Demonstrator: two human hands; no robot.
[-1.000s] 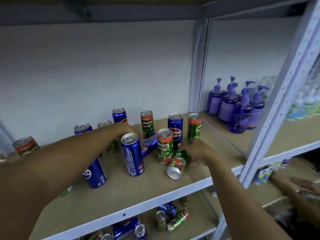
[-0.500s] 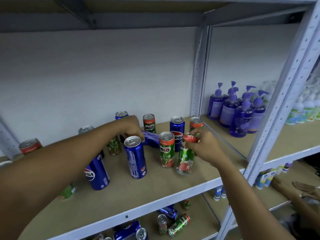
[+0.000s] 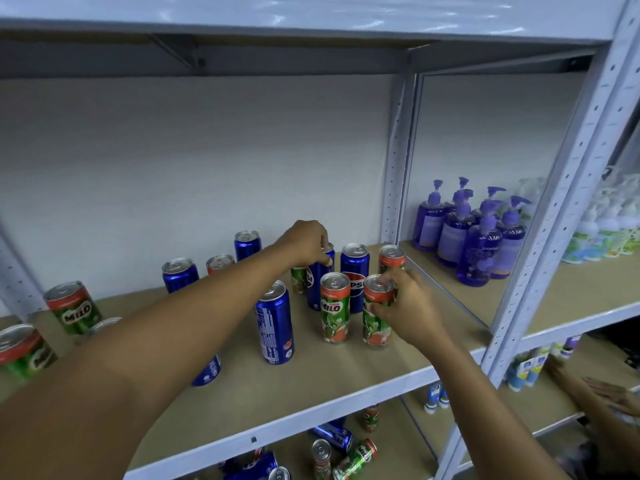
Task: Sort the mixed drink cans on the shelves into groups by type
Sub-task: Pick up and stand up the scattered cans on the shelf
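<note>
Blue Pepsi cans and green-and-red Milo cans stand mixed on the brown shelf [image 3: 346, 372]. My right hand [image 3: 401, 306] grips an upright Milo can [image 3: 375, 327] by its top, beside another Milo can [image 3: 334, 308]. My left hand [image 3: 306, 242] holds the top of an upright Pepsi can [image 3: 318, 285] further back. A Pepsi can [image 3: 355, 271] and a Milo can [image 3: 391, 258] stand behind. One tall Pepsi can [image 3: 274, 323] stands in front of my left forearm. More Milo cans [image 3: 74, 308] sit at the far left.
Purple pump bottles [image 3: 471, 233] fill the neighbouring shelf bay, past a grey upright post [image 3: 554, 216]. Loose cans [image 3: 332, 445] lie on the shelf below. Another person's hand [image 3: 609, 396] reaches in at the lower right. Small white-and-blue bottles [image 3: 526, 368] stand on the lower right shelf.
My right hand has stood the lying Milo can upright beside the other Milo can. My left hand has raised a lying Pepsi can and holds it upright near the back.
</note>
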